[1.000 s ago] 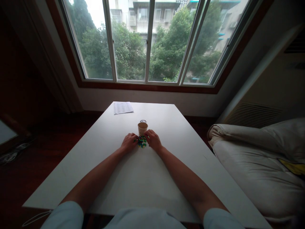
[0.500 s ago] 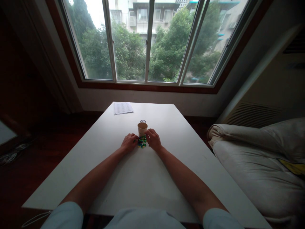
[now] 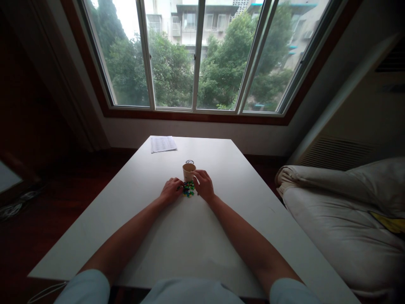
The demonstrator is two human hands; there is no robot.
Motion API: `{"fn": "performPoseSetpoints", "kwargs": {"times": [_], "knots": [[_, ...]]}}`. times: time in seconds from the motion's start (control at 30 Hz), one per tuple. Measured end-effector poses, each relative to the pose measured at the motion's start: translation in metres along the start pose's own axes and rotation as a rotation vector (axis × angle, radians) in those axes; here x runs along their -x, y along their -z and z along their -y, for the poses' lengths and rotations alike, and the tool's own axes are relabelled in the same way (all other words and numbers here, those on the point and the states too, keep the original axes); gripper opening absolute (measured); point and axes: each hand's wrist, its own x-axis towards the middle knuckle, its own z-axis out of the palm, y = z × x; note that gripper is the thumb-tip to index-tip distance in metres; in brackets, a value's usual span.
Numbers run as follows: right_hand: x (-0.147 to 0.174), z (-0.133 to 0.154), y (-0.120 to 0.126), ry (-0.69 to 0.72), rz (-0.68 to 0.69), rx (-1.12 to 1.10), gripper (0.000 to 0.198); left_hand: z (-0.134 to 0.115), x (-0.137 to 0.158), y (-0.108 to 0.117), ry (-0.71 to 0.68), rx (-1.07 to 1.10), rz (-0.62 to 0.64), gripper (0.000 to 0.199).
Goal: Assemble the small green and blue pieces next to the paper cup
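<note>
A tan paper cup (image 3: 189,172) stands upright on the white table (image 3: 196,236), its open top facing me. Just in front of it lies a loose pile of small shiny pieces (image 3: 189,190) in green, blue, yellow and other colours, too small to name. My left hand (image 3: 172,189) rests at the pile's left edge with its fingers bent together; whatever is between the fingertips is hidden. At the cup's right front rim is my right hand (image 3: 204,184), index finger and thumb apart, with nothing visible between them.
Behind the cup is a small dark-outlined round item (image 3: 190,161), partly hidden. Printed papers (image 3: 163,144) lie at the table's far left. A pale padded sofa (image 3: 335,219) stands along the right side, and a window (image 3: 196,63) is beyond the table.
My right hand's fingers have risen slightly and reach over the cup's rim, with index finger and thumb wider apart. The left hand has stayed almost still beside the pile.
</note>
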Motion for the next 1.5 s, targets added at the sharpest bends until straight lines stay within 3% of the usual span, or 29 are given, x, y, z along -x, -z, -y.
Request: {"fn": "performPoseSetpoints", "kwargs": {"times": [0.33,0.6,1.27,1.5], "knots": [[-0.002,-0.007,-0.01,0.026,0.071,0.092,0.051,-0.001,0.0,-0.001,0.012,0.012,-0.011,0.022],[-0.001,-0.01,-0.01,0.02,0.081,0.074,0.05,0.0,-0.001,-0.001,0.02,0.012,-0.003,0.022],[0.003,-0.026,-0.013,-0.16,0.009,-0.065,0.031,-0.001,0.001,0.005,0.014,-0.003,-0.021,0.02],[0.001,-0.026,-0.013,-0.132,-0.118,-0.075,0.022,0.0,0.001,0.009,0.068,-0.059,-0.002,0.021]]}}
